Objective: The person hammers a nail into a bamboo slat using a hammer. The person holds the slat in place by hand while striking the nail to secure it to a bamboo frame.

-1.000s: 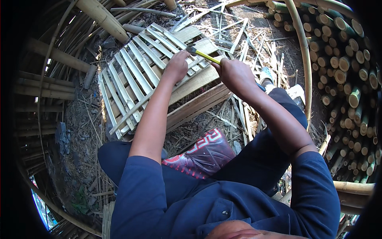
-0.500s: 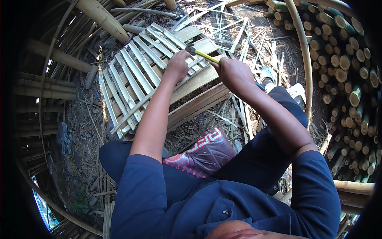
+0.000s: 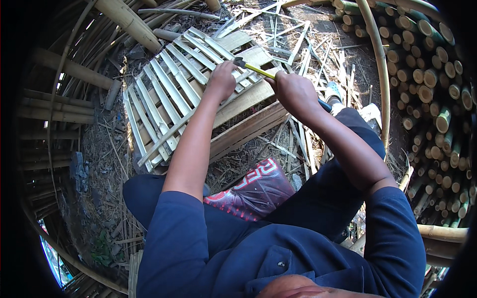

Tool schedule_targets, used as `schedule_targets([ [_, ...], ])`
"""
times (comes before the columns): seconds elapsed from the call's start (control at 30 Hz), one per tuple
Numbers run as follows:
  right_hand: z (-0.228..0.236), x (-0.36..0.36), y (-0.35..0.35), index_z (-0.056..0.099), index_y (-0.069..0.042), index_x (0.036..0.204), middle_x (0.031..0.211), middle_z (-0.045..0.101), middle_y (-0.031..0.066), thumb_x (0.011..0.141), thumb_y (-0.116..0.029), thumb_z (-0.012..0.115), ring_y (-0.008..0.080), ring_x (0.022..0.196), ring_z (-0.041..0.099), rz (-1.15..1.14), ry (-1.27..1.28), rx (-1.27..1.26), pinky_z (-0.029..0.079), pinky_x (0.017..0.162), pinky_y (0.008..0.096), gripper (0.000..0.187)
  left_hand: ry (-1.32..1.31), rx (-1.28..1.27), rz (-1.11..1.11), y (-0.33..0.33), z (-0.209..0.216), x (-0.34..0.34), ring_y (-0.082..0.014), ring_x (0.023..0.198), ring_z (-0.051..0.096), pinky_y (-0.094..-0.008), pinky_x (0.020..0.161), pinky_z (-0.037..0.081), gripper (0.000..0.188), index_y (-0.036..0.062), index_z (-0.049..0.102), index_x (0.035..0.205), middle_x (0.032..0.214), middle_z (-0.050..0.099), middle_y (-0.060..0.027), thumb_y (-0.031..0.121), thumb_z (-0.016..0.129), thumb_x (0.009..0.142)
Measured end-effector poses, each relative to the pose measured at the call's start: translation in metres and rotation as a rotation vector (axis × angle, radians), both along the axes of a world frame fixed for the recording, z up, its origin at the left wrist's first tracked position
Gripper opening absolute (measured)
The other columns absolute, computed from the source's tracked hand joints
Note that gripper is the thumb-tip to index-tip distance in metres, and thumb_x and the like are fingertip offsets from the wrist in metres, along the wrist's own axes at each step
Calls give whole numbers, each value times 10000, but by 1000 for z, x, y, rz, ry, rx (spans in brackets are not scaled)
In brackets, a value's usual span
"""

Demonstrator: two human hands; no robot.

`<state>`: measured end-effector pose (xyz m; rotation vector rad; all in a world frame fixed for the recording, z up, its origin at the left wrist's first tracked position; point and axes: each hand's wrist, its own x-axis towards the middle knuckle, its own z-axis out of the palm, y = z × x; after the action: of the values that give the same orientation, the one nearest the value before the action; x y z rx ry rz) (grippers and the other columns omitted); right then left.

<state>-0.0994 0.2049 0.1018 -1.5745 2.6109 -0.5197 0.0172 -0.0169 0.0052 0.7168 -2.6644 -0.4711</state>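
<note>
Here, a person in a dark blue shirt is sitting on the ground and working over a panel of bamboo slats [image 3: 174, 94]. The panel is lying flat on the ground just beyond the knees, its pale split slats running side by side and crossed by flat wooden battens [image 3: 248, 126] on its near right side.

The right hand [image 3: 296, 92] is wrapping closed around the handle of a hammer [image 3: 258, 72], which has a yellow shaft and a dark head. The hammer head is hanging just above the panel's far right part, right beside the left hand [image 3: 222, 79]. That left hand is resting on the slats with its fingers curled down; whether it is pinching a nail or anything small cannot be told, since the fingertips are hidden.

A red, black and white patterned cloth [image 3: 253, 191] is lying between the person's legs, near the panel's closest edge. Loose bamboo strips and shavings [image 3: 308, 44] are littering the ground to the far right of the panel. On the far right, a stack of cut bamboo poles [image 3: 437, 79] is showing its round ends. Thick bamboo poles [image 3: 126, 22] are lying at the far left.
</note>
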Motion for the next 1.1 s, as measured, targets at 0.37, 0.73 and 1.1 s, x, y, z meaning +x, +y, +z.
schedule_targets([
  [0.37,-1,-2,3,666,-15,838,702,684,195,1032,-431,573,378,652,699,-8,-36,17,531,590,501,468,24,-18,-30,-4,-9,2,-325,1253,561,-447,1120,424,375,52,646,1201,1269,634,-146,23,431,895],
  [0.73,-15,-7,10,636,-27,838,637,653,180,1039,-457,550,384,582,665,19,-5,-16,513,542,503,482,2,-2,-8,4,-10,2,-317,1237,572,-448,1102,432,361,51,638,1198,1260,639,-132,31,431,903],
  [1.1,-13,-7,7,630,-39,836,648,646,195,1046,-474,535,394,585,655,18,11,-55,510,551,515,493,20,-47,-23,-4,-15,1,-321,1237,567,-445,1097,433,362,64,638,1210,1237,645,-130,38,455,899],
])
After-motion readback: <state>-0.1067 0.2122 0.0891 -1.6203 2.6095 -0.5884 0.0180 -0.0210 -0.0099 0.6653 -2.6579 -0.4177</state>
